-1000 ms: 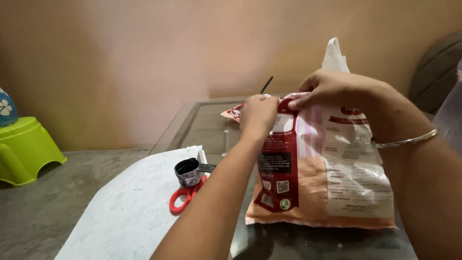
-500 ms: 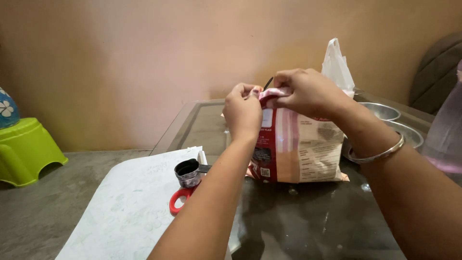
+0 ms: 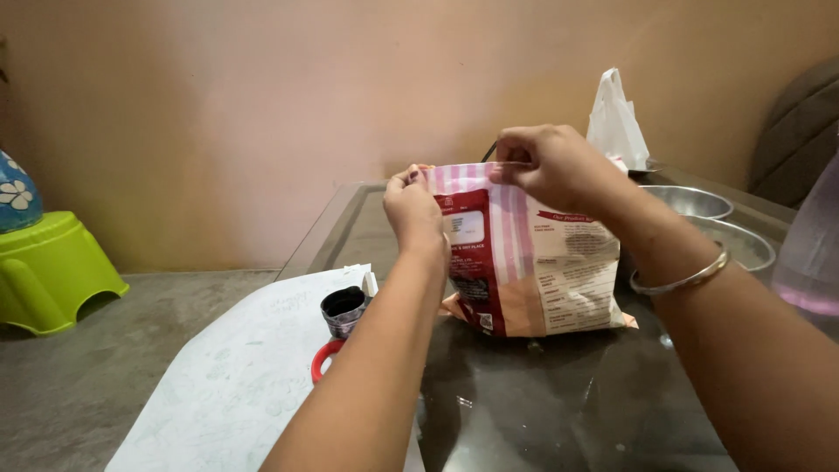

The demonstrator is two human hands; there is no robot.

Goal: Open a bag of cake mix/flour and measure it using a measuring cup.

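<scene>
both hands [image 3: 472, 197] pinch the striped packet [image 3: 524, 262] upright on a glass table [image 3: 542, 402] by a peach wall [image 3: 288, 96]

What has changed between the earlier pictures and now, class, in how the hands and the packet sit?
The striped packet has been lowered onto the glass table, and the top edge stretched flatter. Left hand and right hand still pinch its top edge. The scissors and small dark cup stayed put.

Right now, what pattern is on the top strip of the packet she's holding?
Pink and white vertical stripes along the packet top, pinched by both hands; clearest in the head view.
</scene>
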